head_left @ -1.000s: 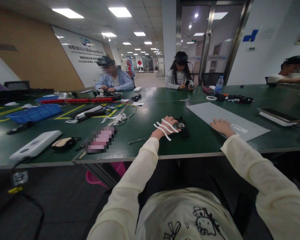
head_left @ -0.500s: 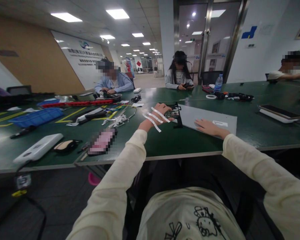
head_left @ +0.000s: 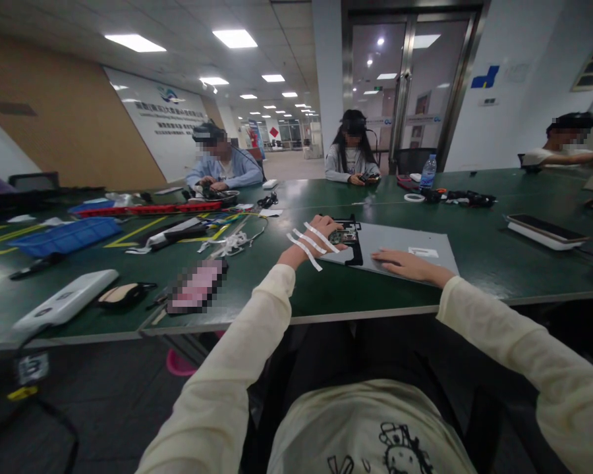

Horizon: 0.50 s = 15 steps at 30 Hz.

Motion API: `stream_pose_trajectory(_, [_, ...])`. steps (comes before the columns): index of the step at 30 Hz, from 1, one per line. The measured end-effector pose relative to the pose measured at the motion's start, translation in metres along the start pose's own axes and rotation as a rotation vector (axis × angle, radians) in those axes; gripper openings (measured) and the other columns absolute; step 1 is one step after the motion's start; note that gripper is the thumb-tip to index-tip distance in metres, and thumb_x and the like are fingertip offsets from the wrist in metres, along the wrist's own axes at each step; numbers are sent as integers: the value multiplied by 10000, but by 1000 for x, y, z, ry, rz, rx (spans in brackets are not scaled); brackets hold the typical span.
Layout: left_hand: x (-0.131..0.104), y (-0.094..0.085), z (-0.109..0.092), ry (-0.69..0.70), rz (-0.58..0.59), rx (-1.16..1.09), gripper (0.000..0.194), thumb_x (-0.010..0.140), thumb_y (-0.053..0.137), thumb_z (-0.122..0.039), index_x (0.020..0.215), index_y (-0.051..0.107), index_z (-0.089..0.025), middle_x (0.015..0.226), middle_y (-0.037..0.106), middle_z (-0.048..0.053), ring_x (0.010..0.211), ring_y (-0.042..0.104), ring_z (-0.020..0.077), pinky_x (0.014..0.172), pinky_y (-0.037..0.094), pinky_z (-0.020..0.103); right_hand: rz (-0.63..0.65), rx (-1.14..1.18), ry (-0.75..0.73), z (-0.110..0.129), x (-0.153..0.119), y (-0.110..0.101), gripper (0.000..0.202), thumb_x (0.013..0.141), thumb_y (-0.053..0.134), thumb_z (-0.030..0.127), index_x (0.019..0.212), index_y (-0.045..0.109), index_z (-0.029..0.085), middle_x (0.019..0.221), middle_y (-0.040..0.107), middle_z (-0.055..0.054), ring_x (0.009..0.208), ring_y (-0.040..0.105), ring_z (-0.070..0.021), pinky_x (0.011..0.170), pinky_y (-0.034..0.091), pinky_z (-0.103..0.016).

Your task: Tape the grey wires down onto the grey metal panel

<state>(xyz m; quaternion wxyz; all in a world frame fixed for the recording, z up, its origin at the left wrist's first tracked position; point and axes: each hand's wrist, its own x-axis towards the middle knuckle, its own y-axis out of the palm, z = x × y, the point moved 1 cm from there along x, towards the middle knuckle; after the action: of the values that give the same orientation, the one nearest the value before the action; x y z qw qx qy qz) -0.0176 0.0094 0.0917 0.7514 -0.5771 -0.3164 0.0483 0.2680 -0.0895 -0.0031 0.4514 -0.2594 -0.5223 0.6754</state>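
Note:
On the green table in front of me lies a flat grey panel (head_left: 405, 238) with a white label (head_left: 423, 252). Near its left end sits a black frame (head_left: 354, 253) with a green circuit board (head_left: 348, 235) at it. My left hand (head_left: 320, 238), with several white strips (head_left: 304, 250) across its back, has its fingers closed over the board's left side. The fingertips are partly hidden. My right hand (head_left: 408, 264) rests flat on the panel near its front edge, fingers stretched out.
To the left are a pink item (head_left: 197, 286), a white power bank (head_left: 66, 299), a blue tray (head_left: 69, 237) and white cords (head_left: 232, 243). On the right lies a phone (head_left: 546, 227) on a white box. A water bottle (head_left: 428, 172) stands farther back. Other people sit around the table.
The grey panel has shifted left, and part of it now shows left of the black frame. My right hand moved slightly left with it. My left hand stays at the circuit board.

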Motion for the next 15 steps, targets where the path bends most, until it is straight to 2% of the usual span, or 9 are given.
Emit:
stream_pose_trajectory(2, [-1,2,-1,2,17,1,579,778,633,-583,1187,608,-174,1090,570,111,1004,500,265,925,396,408,-108,-104,218,-9,-1,4,645,932,307,567,1475,380,226,1542,316,-66,1406,284,-316,1149,216,-511])
stream_pose_trajectory(4, [-2,6,-1,-2,26,3,559,784,640,-562,1184,608,-172,1084,574,109,1005,504,259,933,393,400,-231,-215,572,-27,-4,6,696,900,336,601,1449,411,179,1538,284,-158,1375,272,-436,1081,171,-664])
stream_pose_trajectory(6, [-3,10,0,-12,35,3,539,787,643,-548,1180,610,-181,1077,579,103,997,510,255,934,391,401,-290,-242,874,-47,-8,8,723,884,309,636,1422,439,171,1513,287,-214,1347,245,-516,987,134,-770])
stream_pose_trajectory(7, [-3,13,1,-17,39,2,533,787,644,-546,1179,611,-187,1077,581,102,992,512,254,932,390,403,-292,-225,958,-56,-10,8,728,883,281,648,1412,449,177,1502,293,-225,1342,231,-533,955,126,-793])
stream_pose_trajectory(9, [-3,17,2,-19,41,-2,539,778,647,-556,1176,614,-194,1085,582,102,992,512,257,925,391,409,-261,-179,1003,-70,-13,8,727,883,235,660,1400,462,202,1495,298,-219,1341,214,-538,932,136,-802])
stream_pose_trajectory(15, [-3,23,5,-12,29,1,575,769,641,-579,1180,613,-177,1092,577,114,1002,504,268,917,390,416,-181,-195,883,-77,-11,5,661,897,224,636,1389,454,261,1477,341,-157,1314,270,-498,924,203,-792])
